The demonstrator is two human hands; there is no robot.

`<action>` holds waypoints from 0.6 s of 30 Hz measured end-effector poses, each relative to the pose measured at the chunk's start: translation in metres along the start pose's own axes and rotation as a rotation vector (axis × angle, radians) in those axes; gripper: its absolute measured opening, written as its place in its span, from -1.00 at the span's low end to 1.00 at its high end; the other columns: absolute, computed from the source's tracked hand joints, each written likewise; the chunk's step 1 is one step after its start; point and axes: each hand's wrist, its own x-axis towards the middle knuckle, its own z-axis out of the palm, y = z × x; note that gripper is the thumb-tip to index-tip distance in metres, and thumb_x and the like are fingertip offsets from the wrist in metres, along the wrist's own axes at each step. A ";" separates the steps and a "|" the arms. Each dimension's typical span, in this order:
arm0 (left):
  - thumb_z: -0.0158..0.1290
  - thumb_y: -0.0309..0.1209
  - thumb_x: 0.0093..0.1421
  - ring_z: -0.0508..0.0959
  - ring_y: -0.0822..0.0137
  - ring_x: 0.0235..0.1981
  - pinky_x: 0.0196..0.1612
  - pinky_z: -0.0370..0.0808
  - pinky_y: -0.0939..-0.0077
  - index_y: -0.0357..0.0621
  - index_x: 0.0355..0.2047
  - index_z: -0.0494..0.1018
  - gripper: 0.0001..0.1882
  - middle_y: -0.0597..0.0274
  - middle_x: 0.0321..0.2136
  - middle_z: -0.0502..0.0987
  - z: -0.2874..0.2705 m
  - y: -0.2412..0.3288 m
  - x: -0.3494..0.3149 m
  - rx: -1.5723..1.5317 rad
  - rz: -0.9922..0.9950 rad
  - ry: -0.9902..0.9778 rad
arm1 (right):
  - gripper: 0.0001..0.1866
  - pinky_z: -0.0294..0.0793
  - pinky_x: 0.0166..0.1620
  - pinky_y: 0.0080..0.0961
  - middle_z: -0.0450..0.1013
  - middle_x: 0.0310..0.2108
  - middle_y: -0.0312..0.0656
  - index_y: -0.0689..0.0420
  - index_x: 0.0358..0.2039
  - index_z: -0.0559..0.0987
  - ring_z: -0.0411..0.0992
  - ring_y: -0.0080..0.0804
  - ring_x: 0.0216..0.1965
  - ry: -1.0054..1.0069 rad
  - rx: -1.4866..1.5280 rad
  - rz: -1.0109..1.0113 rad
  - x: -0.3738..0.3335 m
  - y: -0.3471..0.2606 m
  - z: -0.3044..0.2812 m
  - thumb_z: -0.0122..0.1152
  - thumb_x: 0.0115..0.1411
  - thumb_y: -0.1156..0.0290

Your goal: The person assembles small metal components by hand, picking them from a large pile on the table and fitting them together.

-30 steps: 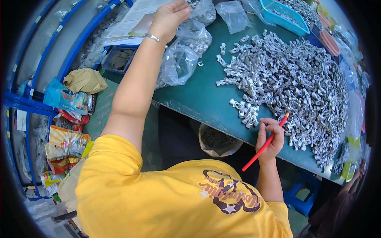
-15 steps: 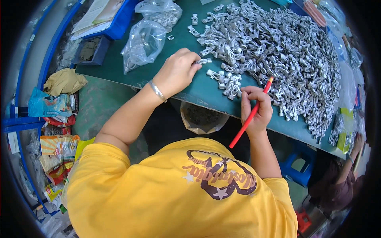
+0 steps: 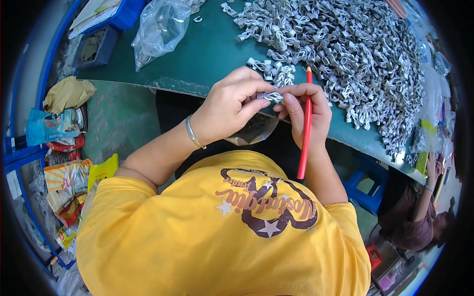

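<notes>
Close to the table's near edge, my left hand (image 3: 224, 103) pinches a small silver-grey metal part (image 3: 269, 96) with a ribbed end and looped strands. My right hand (image 3: 315, 111) is closed round a red pencil (image 3: 305, 138), whose bare wooden end points away from me. The right thumb and fingertips also meet the far end of the metal part, so both hands are on it. Just beyond the fingers lies a small cluster of like parts (image 3: 276, 71). A large heap of these metal parts (image 3: 340, 54) spreads over the table to the right.
The green table (image 3: 207, 54) carries a clear plastic bag (image 3: 160, 32) at its far left, beside blue bins (image 3: 126, 15). An open bag (image 3: 254, 130) hangs below the near edge. A blue stool (image 3: 364, 185) and another person (image 3: 410, 217) are at the right.
My left hand has moved right with the metal part, and my right hand has come left and up to meet it. The pencil now stands more upright. The whole view has shifted slightly.
</notes>
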 end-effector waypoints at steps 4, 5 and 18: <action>0.10 -0.68 0.02 0.49 0.49 -0.34 -0.31 0.46 0.68 -0.35 -0.26 0.45 -0.77 0.24 -0.33 0.42 0.005 0.001 -0.007 -0.322 -0.146 0.050 | -0.85 0.47 -0.37 -0.69 0.44 -0.34 -0.08 0.22 -0.35 0.34 0.44 -0.52 -0.41 -0.059 0.280 0.058 0.001 0.000 -0.006 0.06 0.11 0.71; 0.10 -0.70 0.02 0.49 0.50 -0.32 -0.28 0.47 0.69 -0.37 -0.26 0.44 -0.77 0.25 -0.32 0.42 0.007 0.001 -0.008 -0.444 -0.194 0.073 | -0.85 0.47 -0.37 -0.69 0.44 -0.34 -0.08 0.22 -0.35 0.34 0.44 -0.52 -0.41 -0.058 0.279 0.065 -0.001 0.003 -0.006 0.06 0.11 0.71; 0.09 -0.68 0.04 0.52 0.47 -0.36 -0.29 0.50 0.68 -0.38 -0.25 0.42 -0.78 0.17 -0.34 0.47 0.007 0.001 -0.022 -0.543 -0.236 0.015 | -0.54 0.45 -0.21 -0.55 0.35 -0.19 0.05 0.17 -0.30 0.23 0.44 -0.35 -0.24 -0.042 0.096 -0.349 -0.012 0.008 -0.004 0.28 -0.12 0.77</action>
